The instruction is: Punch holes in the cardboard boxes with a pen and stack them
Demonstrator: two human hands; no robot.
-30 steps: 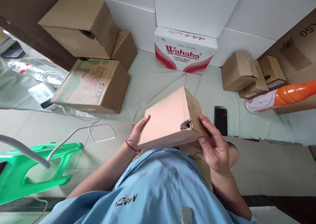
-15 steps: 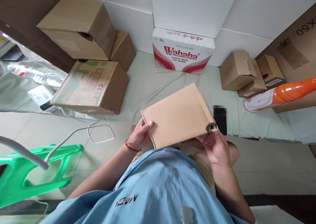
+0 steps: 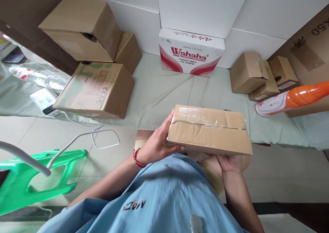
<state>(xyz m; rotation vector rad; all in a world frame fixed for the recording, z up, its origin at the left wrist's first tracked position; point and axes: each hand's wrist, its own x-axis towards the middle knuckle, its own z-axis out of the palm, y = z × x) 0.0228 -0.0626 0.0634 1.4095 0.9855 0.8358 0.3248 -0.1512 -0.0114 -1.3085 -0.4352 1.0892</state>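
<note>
A brown cardboard box (image 3: 209,135) is held in front of my body, its taped seam side turned up toward me. Clear tape runs along the seam and is wrinkled. My left hand (image 3: 160,142), with a red string bracelet at the wrist, grips the left end, thumb on the near lower edge and fingers along the far side. Beneath the right part of the box, my right hand (image 3: 231,162) supports it from below; its fingers are mostly hidden under the cardboard.
Stacked cartons (image 3: 95,89) stand on the cloth-covered surface (image 3: 151,99) at left. A Wahaba-style white and red water carton (image 3: 190,53) sits at the back. Small boxes (image 3: 248,72) and an orange-and-white bottle (image 3: 290,97) are at right. A green stool (image 3: 64,171) stands lower left.
The box has been turned so its taped seam side shows instead of the plain broad face, and it has shifted right. My left hand moved right with it. The phone behind is now mostly covered.
</note>
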